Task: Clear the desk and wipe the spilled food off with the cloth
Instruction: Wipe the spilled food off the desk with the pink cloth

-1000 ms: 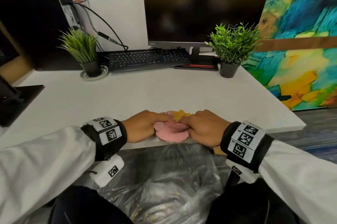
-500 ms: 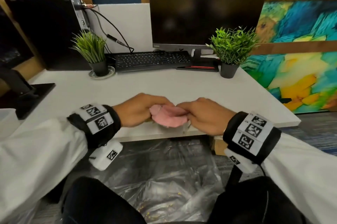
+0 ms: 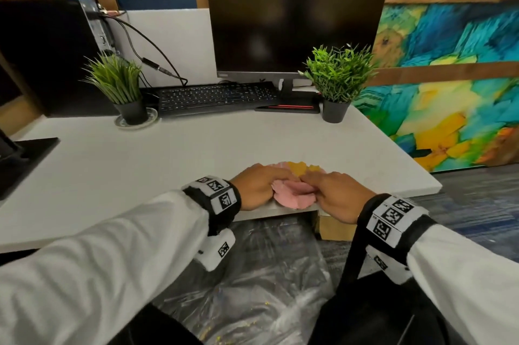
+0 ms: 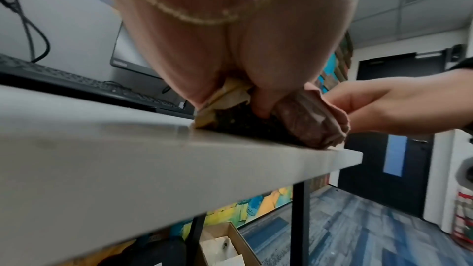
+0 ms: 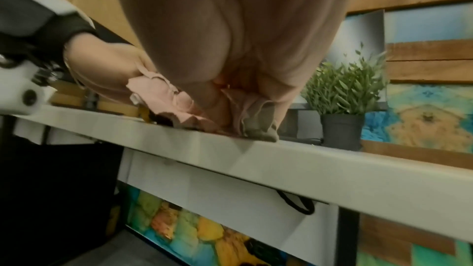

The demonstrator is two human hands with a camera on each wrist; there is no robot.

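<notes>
Left hand (image 3: 257, 186), right hand (image 3: 337, 194) | grip 1 cloth (image 3: 292, 194) | 2 plants (image 3: 338, 75)

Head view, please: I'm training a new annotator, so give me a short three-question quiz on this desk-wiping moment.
1. True or false: both hands hold the pink cloth at the near edge of the desk.
2. Multiple choice: the yellow food lies (A) on the keyboard, (B) on the far side of the cloth just past the fingertips, (C) in the right plant's pot.
3. Fill in: below the desk edge, under the hands, the floor is covered by clear ____ sheeting.

Key: 1 true: the left hand and right hand each have a grip on the cloth. 2 B. 3 plastic.
</notes>
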